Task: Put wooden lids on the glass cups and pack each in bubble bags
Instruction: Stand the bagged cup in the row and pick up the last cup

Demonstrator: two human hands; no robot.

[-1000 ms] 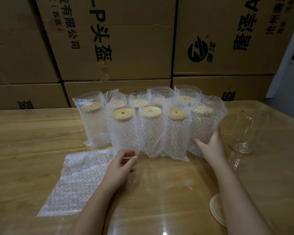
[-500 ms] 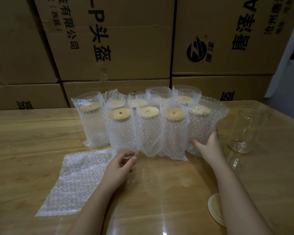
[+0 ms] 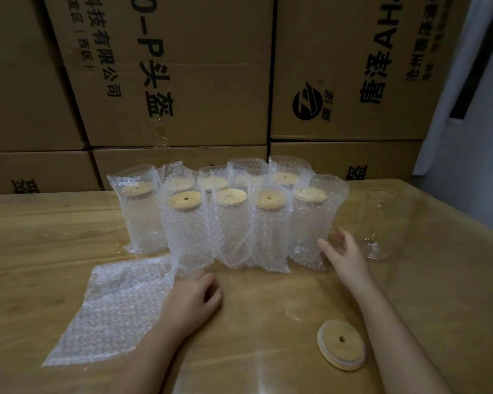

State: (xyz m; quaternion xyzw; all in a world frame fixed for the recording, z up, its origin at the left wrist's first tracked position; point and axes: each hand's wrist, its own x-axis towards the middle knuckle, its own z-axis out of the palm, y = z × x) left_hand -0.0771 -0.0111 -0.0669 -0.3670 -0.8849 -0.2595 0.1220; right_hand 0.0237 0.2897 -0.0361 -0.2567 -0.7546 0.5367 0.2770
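While bagged cups (image 3: 231,223) stood mid-frame, you had one glass cup (image 3: 374,223), wooden lid (image 3: 341,348) and bubble bag (image 3: 117,308) outstanding, right hand (image 3: 345,254) spread empty, left hand (image 3: 194,300) loosely curled, empty.

packed cups (image 3: 228,223) mid-table | flat bag (image 3: 117,308) front-left | bare cup (image 3: 377,223) right | loose lid (image 3: 341,344) front-right

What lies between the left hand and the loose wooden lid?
Nothing: in the head view, only bare table lies between the left hand and the wooden lid.
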